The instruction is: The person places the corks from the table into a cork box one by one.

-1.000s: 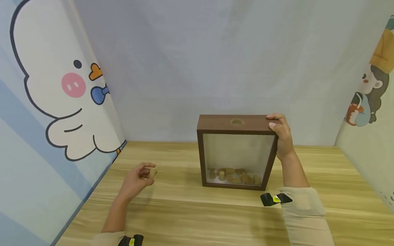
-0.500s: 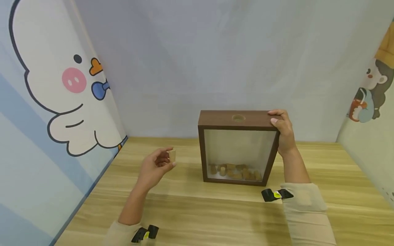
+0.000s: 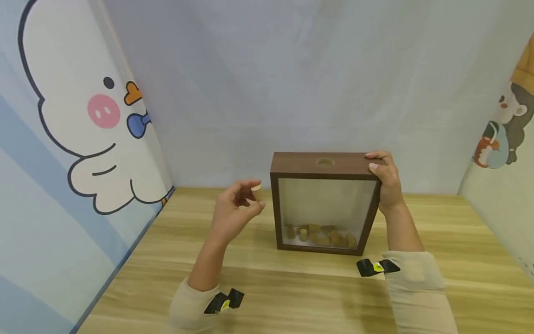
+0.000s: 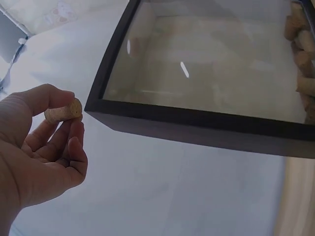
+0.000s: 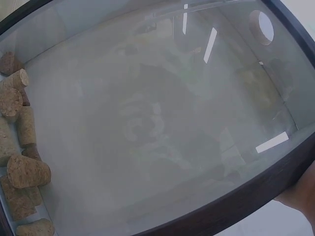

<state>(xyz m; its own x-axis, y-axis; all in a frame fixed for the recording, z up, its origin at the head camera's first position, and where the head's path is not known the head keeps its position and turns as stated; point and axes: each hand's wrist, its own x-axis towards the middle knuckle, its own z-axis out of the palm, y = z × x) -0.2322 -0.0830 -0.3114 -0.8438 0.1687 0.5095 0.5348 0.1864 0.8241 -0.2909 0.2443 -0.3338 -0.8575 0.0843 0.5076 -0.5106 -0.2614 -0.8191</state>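
Note:
My left hand (image 3: 233,213) pinches a cork stopper (image 4: 65,112) between thumb and fingers, just left of the box's upper left corner. In the left wrist view the cork's end faces the dark frame. A brown wooden shadow box (image 3: 294,163) with a clear front stands upright on the table, a round hole (image 3: 325,162) in its top. My right hand (image 3: 387,178) grips its top right corner, thumb and fingers lying on the top. Several corks (image 5: 28,172) lie in a heap along the bottom inside the box.
The wood-grain table (image 3: 292,292) runs back to a pale cloth backdrop (image 3: 250,93). On the left hangs a sheet with a white cartoon bird (image 3: 62,83); another printed sheet is at the right. Black straps (image 3: 225,302) sit on both sleeves.
My left hand has moved right and up with the cork, from the open table at left to beside the box's upper left corner. My right hand keeps its hold on the box.

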